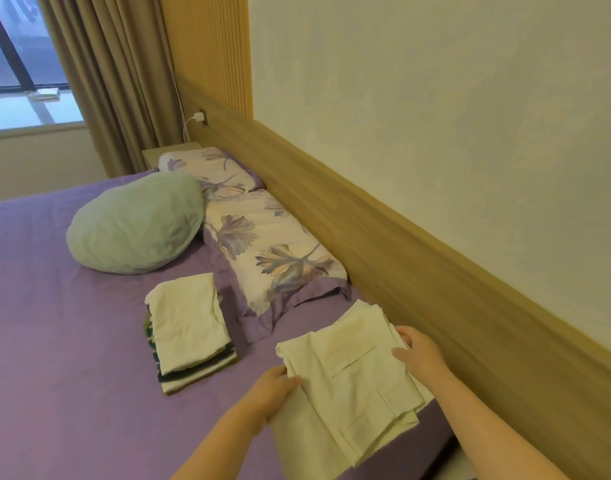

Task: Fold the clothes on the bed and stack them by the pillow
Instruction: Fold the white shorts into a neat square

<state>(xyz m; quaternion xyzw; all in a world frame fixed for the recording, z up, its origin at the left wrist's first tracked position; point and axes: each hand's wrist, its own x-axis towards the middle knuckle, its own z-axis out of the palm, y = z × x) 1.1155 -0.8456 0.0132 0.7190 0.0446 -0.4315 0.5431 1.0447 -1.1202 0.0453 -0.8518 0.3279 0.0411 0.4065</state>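
Observation:
A folded white garment (pixel 352 379) with a pocket seam lies on the purple bed sheet (pixel 72 341) near the bed's right edge. My left hand (pixel 273 393) grips its left edge, fingers curled over the fabric. My right hand (pixel 415 355) holds its right side, thumb on top. To the left sits a stack of folded clothes (pixel 189 334), a white piece on top of dark striped ones. That stack lies beside the floral pillow (pixel 273 251) set along the headboard.
A pale green cushion (pixel 137 223) lies on the sheet beyond the stack. A second floral pillow (pixel 210 168) sits farther back. The wooden headboard (pixel 401 237) runs along the right. Curtains (pixel 117 81), a window and a plugged-in charger (pixel 198 116) are at the back.

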